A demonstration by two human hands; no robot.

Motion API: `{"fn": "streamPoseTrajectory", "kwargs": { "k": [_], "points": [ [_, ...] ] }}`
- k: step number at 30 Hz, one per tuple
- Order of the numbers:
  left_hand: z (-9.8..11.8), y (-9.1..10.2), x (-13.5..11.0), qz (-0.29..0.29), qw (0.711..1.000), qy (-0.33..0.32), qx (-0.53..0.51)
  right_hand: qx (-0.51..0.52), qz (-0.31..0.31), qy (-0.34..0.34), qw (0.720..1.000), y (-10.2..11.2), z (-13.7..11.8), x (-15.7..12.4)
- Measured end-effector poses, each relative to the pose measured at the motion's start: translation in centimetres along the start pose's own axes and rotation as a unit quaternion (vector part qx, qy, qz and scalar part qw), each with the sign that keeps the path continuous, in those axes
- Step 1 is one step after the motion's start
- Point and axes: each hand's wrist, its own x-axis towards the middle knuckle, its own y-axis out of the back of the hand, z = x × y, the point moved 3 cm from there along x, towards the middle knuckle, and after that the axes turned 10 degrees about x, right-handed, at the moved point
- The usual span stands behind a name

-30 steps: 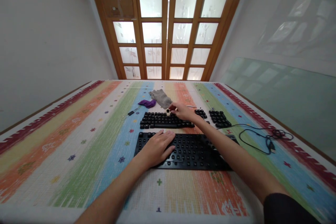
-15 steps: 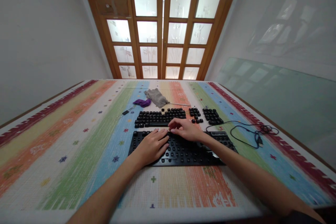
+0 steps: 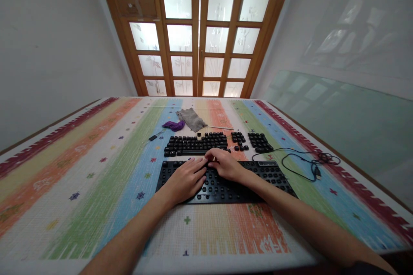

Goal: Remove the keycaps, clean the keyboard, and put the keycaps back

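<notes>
A black keyboard base (image 3: 258, 178) with its keys taken off lies near the table's front edge. My left hand (image 3: 184, 178) rests flat on its left part, fingers stretched out. My right hand (image 3: 226, 165) is over the base's upper middle, fingers curled together in a pinch; what they hold is too small to see. Beyond the base, the removed black keycaps (image 3: 193, 144) are laid out in rows like a keyboard, with smaller groups (image 3: 258, 142) to the right.
A striped, many-coloured cloth (image 3: 97, 172) covers the table. A grey rag (image 3: 191, 119), a purple cloth (image 3: 173, 125) and a small black tool (image 3: 152, 138) lie behind the keycaps. The keyboard's black cable (image 3: 309, 162) coils at the right. Wooden glazed doors (image 3: 200, 30) stand beyond.
My right hand drew back from the far keycap rows to the keyboard base and closed in beside my left hand. The left hand stayed on the base. The view shifted slightly.
</notes>
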Motion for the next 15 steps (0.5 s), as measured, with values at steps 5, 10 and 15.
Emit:
{"fn": "streamPoseTrajectory", "kwargs": {
  "k": [5,10,15],
  "points": [
    [0.3,0.1,0.3,-0.008,1.0,-0.017,-0.012,-0.072,-0.011,0.029,0.997,-0.4,-0.2,-0.3],
    [0.4,0.2,0.6,-0.012,1.0,-0.005,-0.022,-0.144,-0.053,0.01,0.988,-0.1,-0.9,0.6],
    [0.6,0.3,0.7,-0.019,0.999,0.016,-0.038,-0.225,-0.13,-0.021,0.965,0.2,-2.0,1.9]
  ]
}}
